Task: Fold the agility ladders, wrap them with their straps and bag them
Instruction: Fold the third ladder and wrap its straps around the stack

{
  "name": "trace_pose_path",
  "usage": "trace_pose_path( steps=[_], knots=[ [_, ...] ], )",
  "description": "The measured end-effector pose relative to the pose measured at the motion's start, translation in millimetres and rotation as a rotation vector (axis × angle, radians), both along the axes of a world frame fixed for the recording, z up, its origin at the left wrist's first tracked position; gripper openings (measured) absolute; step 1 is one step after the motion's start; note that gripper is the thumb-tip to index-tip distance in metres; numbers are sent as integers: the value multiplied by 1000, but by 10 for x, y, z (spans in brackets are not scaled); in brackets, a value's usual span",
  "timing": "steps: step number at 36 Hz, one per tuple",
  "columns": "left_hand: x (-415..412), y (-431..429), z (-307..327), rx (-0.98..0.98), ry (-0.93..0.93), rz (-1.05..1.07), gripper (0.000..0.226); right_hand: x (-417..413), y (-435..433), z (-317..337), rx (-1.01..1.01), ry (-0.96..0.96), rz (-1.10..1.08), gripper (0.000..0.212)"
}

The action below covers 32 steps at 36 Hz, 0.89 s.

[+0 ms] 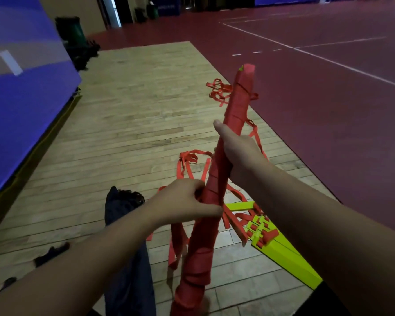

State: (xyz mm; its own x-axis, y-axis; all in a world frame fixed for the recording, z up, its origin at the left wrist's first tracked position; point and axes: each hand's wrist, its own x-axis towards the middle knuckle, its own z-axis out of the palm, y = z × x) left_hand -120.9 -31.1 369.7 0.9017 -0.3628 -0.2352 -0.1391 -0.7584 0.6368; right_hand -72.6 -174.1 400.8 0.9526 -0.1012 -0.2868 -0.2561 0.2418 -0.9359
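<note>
A folded agility ladder bundle (236, 106), wound round with red strap, stands tilted in front of me, its top pointing up and right. My right hand (240, 149) grips the bundle at its middle. My left hand (187, 202) is closed on the bundle and strap lower down. Loose red straps (189, 160) trail from it onto the floor. A stack of yellow-green rungs (285, 254) with red straps lies on the floor at lower right. A dark blue bag (128, 258) lies flat on the floor under my left forearm.
A wooden floor strip (132, 124) runs ahead, with red court flooring (328, 92) to the right. A blue padded mat (21, 99) leans on the left. A green bin (72, 30) and dark items stand at the far left. More red strap (219, 90) lies farther off.
</note>
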Motion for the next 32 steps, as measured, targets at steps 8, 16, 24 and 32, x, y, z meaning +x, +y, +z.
trace_pose_path(
  steps=[8,16,24,32],
  knots=[
    [18,183,220,-541,295,-85,53,-107,-133,207,415,-58,534,37],
    [71,238,265,-618,501,-158,57,-150,-80,346,414,-86,649,32],
    [158,387,273,-394,284,-61,27,-111,-106,208,127,-107,272,24],
    [37,-17,53,183,-199,143,61,-21,90,8,-115,-78,45,38]
  ],
)
